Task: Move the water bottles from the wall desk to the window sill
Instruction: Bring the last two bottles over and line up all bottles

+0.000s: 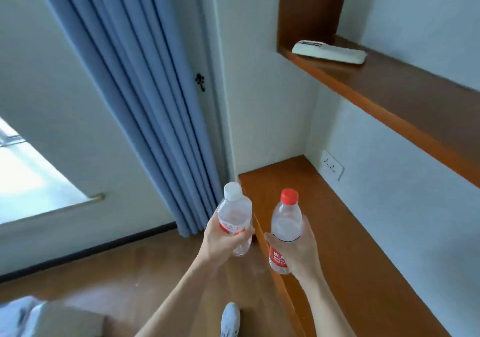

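My left hand (220, 240) grips a clear water bottle with a white cap (235, 212) around its red-and-white label, held upright over the floor just left of the desk edge. A second clear bottle with a red cap (285, 222) and a red label is clasped upright in my right hand (298, 251), above the near part of the brown wall desk (350, 233). The window sill (41, 214) runs pale along the left, below a bright window pane.
A blue-grey curtain (145, 98) hangs between window and desk. A wooden shelf (402, 95) above the desk carries a white remote control (330, 52). A wall socket (332, 168) sits above the desk. My shoe (230, 318) stands on the wooden floor.
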Tool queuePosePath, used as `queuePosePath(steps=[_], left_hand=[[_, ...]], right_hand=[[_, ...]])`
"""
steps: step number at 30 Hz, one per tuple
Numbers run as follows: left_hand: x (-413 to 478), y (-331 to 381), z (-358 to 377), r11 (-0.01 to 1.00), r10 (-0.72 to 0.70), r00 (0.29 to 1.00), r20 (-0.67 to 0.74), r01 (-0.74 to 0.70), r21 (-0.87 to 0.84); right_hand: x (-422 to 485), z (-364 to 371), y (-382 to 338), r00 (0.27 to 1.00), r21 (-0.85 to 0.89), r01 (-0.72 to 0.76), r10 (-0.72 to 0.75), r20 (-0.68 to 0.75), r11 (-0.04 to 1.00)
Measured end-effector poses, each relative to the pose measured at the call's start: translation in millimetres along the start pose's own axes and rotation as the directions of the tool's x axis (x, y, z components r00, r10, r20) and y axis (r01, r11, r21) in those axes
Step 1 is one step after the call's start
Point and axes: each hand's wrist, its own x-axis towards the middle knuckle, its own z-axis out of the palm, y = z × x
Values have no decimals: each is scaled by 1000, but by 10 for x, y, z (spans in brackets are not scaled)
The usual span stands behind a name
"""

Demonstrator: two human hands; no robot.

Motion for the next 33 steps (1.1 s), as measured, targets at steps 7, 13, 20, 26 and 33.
queuePosePath(steps=[7, 13, 20, 26, 33], left_hand=[[-549, -65, -1208, 996, -83, 910, -405, 85, -12], [-997, -124, -2083, 992, -111, 765, -635, 125, -23], [-1164, -307, -3076, 984, -130, 589, -798, 178, -28], [-936, -481, -4182, 984, -119, 516, -848, 174, -32], [-752, -551, -5388, 982, -113, 455, -883, 187, -29]], right_hand=[[-85, 1224, -441, 915, 12, 146, -139, 379, 989], [-283, 2240, -722, 777, 4, 251, -204, 596, 968], [-355, 3428, -938, 686, 6, 326, -241, 687, 945], [-217, 4668, -1299, 644, -7, 395, -271, 716, 919], [-178, 5948, -1745, 608, 12, 419, -290, 739, 908]])
